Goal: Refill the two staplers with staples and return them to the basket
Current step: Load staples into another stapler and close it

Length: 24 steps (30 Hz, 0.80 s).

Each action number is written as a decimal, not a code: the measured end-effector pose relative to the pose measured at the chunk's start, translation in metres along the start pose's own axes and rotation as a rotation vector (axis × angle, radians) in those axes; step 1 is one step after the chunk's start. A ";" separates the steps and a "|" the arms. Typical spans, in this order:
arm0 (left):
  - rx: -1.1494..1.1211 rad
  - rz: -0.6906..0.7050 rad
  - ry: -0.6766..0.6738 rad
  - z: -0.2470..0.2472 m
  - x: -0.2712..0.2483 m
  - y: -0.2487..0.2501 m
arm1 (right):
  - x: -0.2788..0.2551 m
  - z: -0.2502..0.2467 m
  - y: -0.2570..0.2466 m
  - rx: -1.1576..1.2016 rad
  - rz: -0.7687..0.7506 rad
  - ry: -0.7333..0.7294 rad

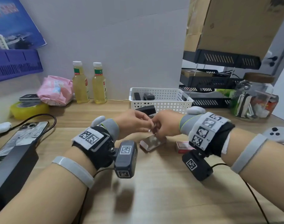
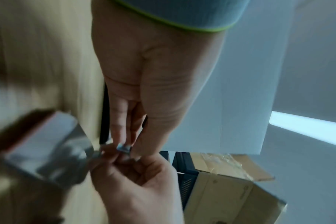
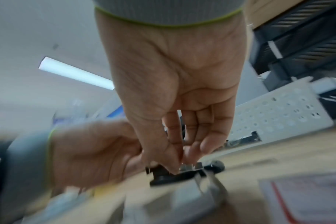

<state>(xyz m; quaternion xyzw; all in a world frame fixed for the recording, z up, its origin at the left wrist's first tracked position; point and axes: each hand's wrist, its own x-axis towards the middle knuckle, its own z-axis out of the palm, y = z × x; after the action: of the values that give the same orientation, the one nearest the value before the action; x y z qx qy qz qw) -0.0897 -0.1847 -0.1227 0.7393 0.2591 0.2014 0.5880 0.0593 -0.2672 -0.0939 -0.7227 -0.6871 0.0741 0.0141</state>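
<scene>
From the head view, my left hand [image 1: 131, 122] and right hand [image 1: 165, 123] meet fingertip to fingertip above the open staple box [image 1: 151, 142]; a black stapler [image 1: 146, 109] lies just behind them, before the white basket [image 1: 160, 98].

In the left wrist view, both hands pinch one short strip of staples [image 2: 124, 147].

In the right wrist view, the strip runs across between my hands, and the stapler is just beyond my fingertips [image 3: 188, 154].

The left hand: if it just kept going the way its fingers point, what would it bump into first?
Most likely the right hand: the left hand points rightward across the desk, and their fingertips already meet over a small strip of staples. Depth is hard to judge, but nothing else lies between them.
</scene>
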 end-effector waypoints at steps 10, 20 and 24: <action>-0.869 -0.177 0.056 0.035 0.015 0.005 | -0.005 -0.008 0.052 1.138 0.044 0.152; -0.964 -0.342 0.042 0.032 0.020 -0.004 | 0.004 0.018 0.054 1.040 -0.041 0.220; -0.897 -0.362 0.000 0.030 0.021 -0.004 | 0.004 0.022 0.055 1.050 -0.073 0.216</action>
<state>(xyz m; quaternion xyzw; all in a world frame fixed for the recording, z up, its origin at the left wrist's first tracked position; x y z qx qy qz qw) -0.0560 -0.1942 -0.1340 0.3557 0.2711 0.1878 0.8745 0.1112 -0.2677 -0.1229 -0.5976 -0.5768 0.3326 0.4468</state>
